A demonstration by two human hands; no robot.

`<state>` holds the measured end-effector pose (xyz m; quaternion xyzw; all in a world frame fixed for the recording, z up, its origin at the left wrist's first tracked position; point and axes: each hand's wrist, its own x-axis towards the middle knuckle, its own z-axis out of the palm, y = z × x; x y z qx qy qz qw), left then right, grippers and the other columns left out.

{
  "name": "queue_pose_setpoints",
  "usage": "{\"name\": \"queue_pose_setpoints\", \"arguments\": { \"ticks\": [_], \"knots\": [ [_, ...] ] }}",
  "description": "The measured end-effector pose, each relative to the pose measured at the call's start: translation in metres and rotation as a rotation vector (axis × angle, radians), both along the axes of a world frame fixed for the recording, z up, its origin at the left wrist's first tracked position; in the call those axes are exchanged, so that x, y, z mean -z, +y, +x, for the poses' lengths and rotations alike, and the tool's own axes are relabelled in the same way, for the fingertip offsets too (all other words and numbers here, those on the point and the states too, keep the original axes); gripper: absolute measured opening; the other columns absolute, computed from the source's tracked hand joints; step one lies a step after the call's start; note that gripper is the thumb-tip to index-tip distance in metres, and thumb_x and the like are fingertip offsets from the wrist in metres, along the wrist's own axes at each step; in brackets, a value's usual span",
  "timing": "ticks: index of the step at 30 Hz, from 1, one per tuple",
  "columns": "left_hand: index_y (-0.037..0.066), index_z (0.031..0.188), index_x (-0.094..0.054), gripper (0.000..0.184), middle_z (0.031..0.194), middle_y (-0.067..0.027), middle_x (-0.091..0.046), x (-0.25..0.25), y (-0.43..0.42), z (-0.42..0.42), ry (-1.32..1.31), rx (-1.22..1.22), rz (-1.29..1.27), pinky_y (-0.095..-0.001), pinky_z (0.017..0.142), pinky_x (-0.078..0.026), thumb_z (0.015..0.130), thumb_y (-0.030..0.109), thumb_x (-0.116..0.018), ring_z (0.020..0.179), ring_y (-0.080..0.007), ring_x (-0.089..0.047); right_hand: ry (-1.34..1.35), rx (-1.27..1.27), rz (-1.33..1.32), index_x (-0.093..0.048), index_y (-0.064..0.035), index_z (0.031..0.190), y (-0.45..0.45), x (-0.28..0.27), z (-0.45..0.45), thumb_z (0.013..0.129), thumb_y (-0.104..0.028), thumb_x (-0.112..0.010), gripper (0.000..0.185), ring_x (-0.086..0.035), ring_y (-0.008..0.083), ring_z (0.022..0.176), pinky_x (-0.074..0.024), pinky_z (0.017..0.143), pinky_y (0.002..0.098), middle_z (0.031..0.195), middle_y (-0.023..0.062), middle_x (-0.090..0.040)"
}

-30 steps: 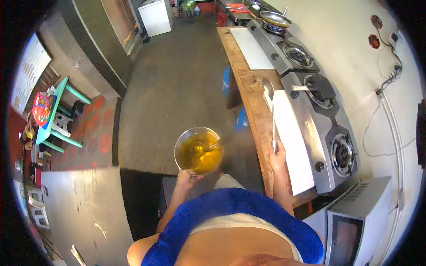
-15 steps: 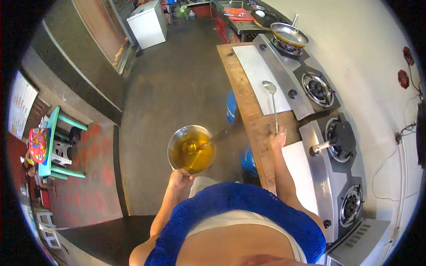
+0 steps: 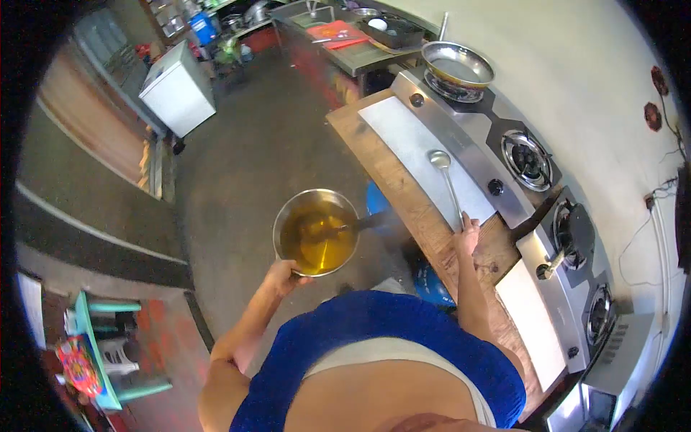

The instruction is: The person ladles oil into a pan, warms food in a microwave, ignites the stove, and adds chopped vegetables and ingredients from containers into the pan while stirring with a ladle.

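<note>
My left hand [image 3: 286, 275] grips the near rim of a round metal bowl [image 3: 279, 248] held above the floor. Clear amber liquid [image 3: 320, 252] lies in it, and a dark bar [image 3: 371, 219] shows across its right side; I cannot tell what the bar is. My right hand [image 3: 468, 236] is closed on the handle end of a long metal ladle [image 3: 440, 162]. The ladle's head points away from me, over a white sheet [image 3: 403, 133] on the wooden counter [image 3: 417, 209].
Gas stoves [image 3: 464, 147] line the counter by the wall, one with a frying pan [image 3: 461, 65]. A black round pan [image 3: 574, 234] sits on a nearer burner. Blue cylinders [image 3: 430, 284] stand beneath. A white freezer [image 3: 176, 93] and a green table [image 3: 90, 338] are left.
The view has turned, so the freezer and stoves sit further left and lower. The ladle remains in my right hand, the bowl in my left.
</note>
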<state>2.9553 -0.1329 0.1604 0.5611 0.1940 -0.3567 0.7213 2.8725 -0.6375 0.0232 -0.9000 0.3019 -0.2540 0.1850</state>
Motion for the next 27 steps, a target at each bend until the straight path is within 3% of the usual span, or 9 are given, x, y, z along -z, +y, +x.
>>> {"name": "queue_pose_setpoints", "arguments": {
  "ticks": [3, 12, 13, 14, 16, 18, 21, 25, 27],
  "knots": [
    [-0.011, 0.104, -0.05, 0.029, 0.082, -0.0193, -0.062, -0.026, -0.013, 0.074, 0.007, 0.055, 0.17, -0.0314, 0.052, -0.055, 0.076, 0.0, -0.048, 0.062, -0.0268, -0.064, 0.048, 0.071, -0.046, -0.058, -0.0121, 0.121, 0.013, -0.007, 0.011, 0.07, 0.0, -0.057, 0.052, -0.051, 0.0355, 0.097, -0.0444, 0.084, 0.0443, 0.101, 0.0182, -0.053],
    [0.001, 0.123, -0.04, 0.052, 0.101, -0.0184, -0.058, -0.036, -0.095, 0.266, -0.045, 0.377, 0.035, -0.0357, 0.058, -0.059, 0.071, -0.004, -0.046, 0.076, -0.029, -0.065, 0.123, 0.403, -0.299, -0.053, -0.0114, 0.127, 0.04, -0.04, 0.069, 0.072, -0.011, -0.061, 0.056, -0.049, 0.036, 0.1, -0.0364, 0.091, 0.0472, 0.106, 0.0158, -0.053],
    [-0.008, 0.11, -0.047, 0.04, 0.084, -0.0198, -0.062, -0.057, -0.114, 0.268, -0.104, 0.342, 0.054, -0.0305, 0.05, -0.056, 0.07, -0.003, -0.047, 0.064, -0.027, -0.064, -0.054, 0.248, -0.237, -0.05, -0.0097, 0.129, 0.041, -0.051, 0.091, 0.075, -0.016, -0.063, 0.056, -0.051, 0.0342, 0.099, -0.0382, 0.09, 0.0443, 0.107, 0.0166, -0.053],
    [-0.008, 0.11, -0.047, 0.04, 0.084, -0.0198, -0.062, -0.059, -0.128, 0.28, -0.099, 0.345, 0.06, -0.0305, 0.05, -0.056, 0.07, -0.003, -0.047, 0.064, -0.027, -0.064, -0.226, 0.092, -0.17, -0.048, -0.0079, 0.131, 0.048, -0.065, 0.11, 0.078, -0.022, -0.064, 0.057, -0.052, 0.0323, 0.098, -0.04, 0.088, 0.0414, 0.109, 0.0174, -0.053],
    [-0.008, 0.111, -0.046, 0.04, 0.081, -0.021, -0.061, -0.061, -0.153, 0.307, -0.071, 0.47, -0.001, -0.0296, 0.051, -0.055, 0.071, -0.001, -0.047, 0.062, -0.0271, -0.064, -0.445, -0.131, 0.579, -0.045, -0.0033, 0.133, 0.081, -0.138, 0.161, 0.079, -0.022, -0.07, 0.062, -0.056, 0.0222, 0.09, -0.0488, 0.078, 0.0363, 0.107, 0.0148, -0.057],
    [-0.009, 0.109, -0.047, 0.038, 0.081, -0.0213, -0.062, -0.077, -0.183, 0.323, -0.076, 0.476, -0.006, -0.0295, 0.05, -0.055, 0.072, -0.001, -0.046, 0.062, -0.0271, -0.064, -0.518, -0.322, 0.807, -0.046, -0.0025, 0.133, 0.093, -0.179, 0.206, 0.081, -0.018, -0.071, 0.06, -0.055, 0.0135, 0.082, -0.0491, 0.067, 0.0263, 0.104, 0.0102, -0.058],
    [-0.01, 0.105, -0.049, 0.034, 0.08, -0.0214, -0.062, -0.073, -0.217, 0.362, -0.074, 0.549, -0.067, -0.0297, 0.049, -0.055, 0.072, -0.001, -0.046, 0.062, -0.0279, -0.064, -0.763, -0.265, 0.688, -0.055, -0.0012, 0.121, 0.096, -0.21, 0.273, 0.083, -0.013, -0.069, 0.042, -0.055, 0.0115, 0.078, -0.0484, 0.065, 0.0256, 0.097, 0.0071, -0.06],
    [-0.01, 0.1, -0.052, 0.031, 0.08, -0.0211, -0.063, -0.067, -0.259, 0.4, 0.028, 0.602, 0.003, -0.0308, 0.048, -0.054, 0.071, -0.001, -0.045, 0.06, -0.0288, -0.063, -0.544, -0.127, 0.638, -0.06, 0.0003, 0.092, 0.064, -0.223, 0.31, 0.086, -0.009, -0.064, 0.012, -0.058, 0.0098, 0.07, -0.0483, 0.063, 0.0264, 0.077, 0.0045, -0.063],
    [-0.01, 0.1, -0.052, 0.032, 0.08, -0.0213, -0.063, -0.073, -0.279, 0.417, 0.054, 0.66, 0.001, -0.0315, 0.049, -0.054, 0.071, -0.001, -0.045, 0.06, -0.029, -0.063, -0.527, -0.131, 0.564, -0.059, 0.0002, 0.092, 0.055, -0.241, 0.325, 0.086, -0.009, -0.064, 0.012, -0.059, 0.0107, 0.068, -0.0484, 0.061, 0.027, 0.076, 0.0057, -0.063]
  ]
}}
